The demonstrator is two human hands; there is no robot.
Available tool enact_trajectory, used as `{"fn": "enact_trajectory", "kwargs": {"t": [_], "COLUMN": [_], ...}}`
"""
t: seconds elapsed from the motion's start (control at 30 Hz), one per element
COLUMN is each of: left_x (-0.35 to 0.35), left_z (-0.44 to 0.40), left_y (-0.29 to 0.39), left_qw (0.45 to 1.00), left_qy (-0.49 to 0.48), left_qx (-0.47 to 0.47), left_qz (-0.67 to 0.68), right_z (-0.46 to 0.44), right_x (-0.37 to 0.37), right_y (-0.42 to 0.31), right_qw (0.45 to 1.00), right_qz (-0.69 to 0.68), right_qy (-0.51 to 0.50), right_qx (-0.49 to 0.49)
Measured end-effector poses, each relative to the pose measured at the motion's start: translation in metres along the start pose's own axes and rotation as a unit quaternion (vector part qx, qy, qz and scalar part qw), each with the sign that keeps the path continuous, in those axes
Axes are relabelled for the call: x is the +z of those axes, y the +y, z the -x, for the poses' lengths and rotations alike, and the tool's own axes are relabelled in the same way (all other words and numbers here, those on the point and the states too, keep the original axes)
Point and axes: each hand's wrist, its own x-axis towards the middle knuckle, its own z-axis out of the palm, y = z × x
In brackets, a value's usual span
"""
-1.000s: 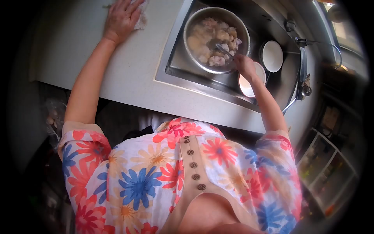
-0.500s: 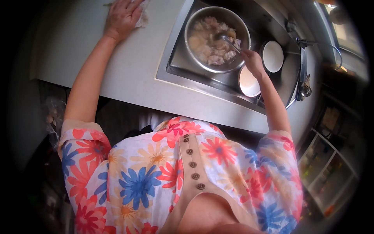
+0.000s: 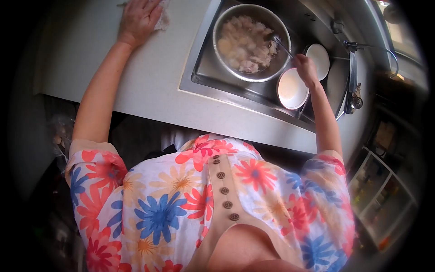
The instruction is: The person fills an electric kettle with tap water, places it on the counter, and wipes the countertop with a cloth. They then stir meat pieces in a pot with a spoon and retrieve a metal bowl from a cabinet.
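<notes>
My right hand (image 3: pixel 306 70) grips the handle of a metal spoon (image 3: pixel 284 46), its head at the right side of a round metal pot (image 3: pixel 215 51). Pale chunks of meat (image 3: pixel 253 41) sit in cloudy liquid inside the pot, which rests in the sink. Far to the left, my left hand (image 3: pixel 137 22) lies flat with fingers extended, on or against a whitish crumpled cloth (image 3: pixel 162 17) on the counter. The fingertips are partly cut off by the frame's top edge.
Two white bowls, a nearer one (image 3: pixel 292 90) and a farther one (image 3: pixel 321 59), sit in the steel sink (image 3: pixel 204 75) right of the pot. A faucet (image 3: pixel 362 45) and a knife (image 3: pixel 353 75) are at the sink's right side. The light counter (image 3: pixel 149 81) extends left.
My right hand has moved right with the spoon, whose head has shifted from mid-pot toward the pot's right wall. The meat sits differently in the liquid. My left hand stays on the cloth.
</notes>
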Motion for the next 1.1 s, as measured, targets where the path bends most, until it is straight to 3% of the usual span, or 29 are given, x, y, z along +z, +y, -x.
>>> {"fn": "enact_trajectory", "kwargs": {"t": [0.13, 0.27, 0.4, 0.5, 0.57, 0.7, 0.83, 0.87, 1.0, 1.1], "left_x": [0.001, 0.001, 0.0, 0.002, 0.001, 0.002, 0.003, 0.003, 0.003, 0.003], "left_z": [0.0, -0.001, -0.002, 0.001, 0.0, 0.001, 0.003, 0.001, 0.002, 0.002], "left_y": [0.001, -0.002, 0.0, -0.001, -0.001, -0.002, -0.003, -0.001, -0.005, -0.001], "left_qw": [1.0, 1.0, 1.0, 1.0, 1.0, 1.0, 1.0, 1.0, 1.0, 1.0], "left_qy": [-0.005, 0.007, -0.007, -0.005, -0.007, -0.008, -0.014, -0.016, -0.017, -0.016], "left_qx": [-0.011, 0.005, -0.008, -0.007, -0.009, -0.007, -0.016, -0.014, -0.016, -0.015], "left_qz": [-0.002, -0.004, 0.004, 0.005, 0.0, -0.007, -0.001, -0.002, -0.001, -0.002], "right_z": [0.006, -0.006, 0.009, 0.025, 0.022, 0.016, 0.016, 0.012, -0.01, -0.004], "right_x": [0.013, 0.043, 0.004, -0.007, 0.013, 0.025, 0.007, 0.02, 0.065, 0.043], "right_y": [0.014, -0.011, -0.008, -0.002, -0.006, -0.013, -0.032, -0.033, -0.041, -0.037], "right_qw": [0.995, 0.999, 0.998, 0.989, 0.988, 0.994, 0.999, 0.998, 0.991, 0.991], "right_qz": [0.091, 0.04, 0.002, 0.12, 0.143, 0.081, -0.008, -0.017, 0.066, 0.097], "right_qy": [-0.002, 0.002, -0.003, -0.077, -0.06, -0.033, -0.05, -0.027, -0.015, -0.043], "right_qx": [-0.037, -0.033, -0.061, -0.049, -0.021, -0.068, -0.012, -0.055, -0.115, -0.078]}}
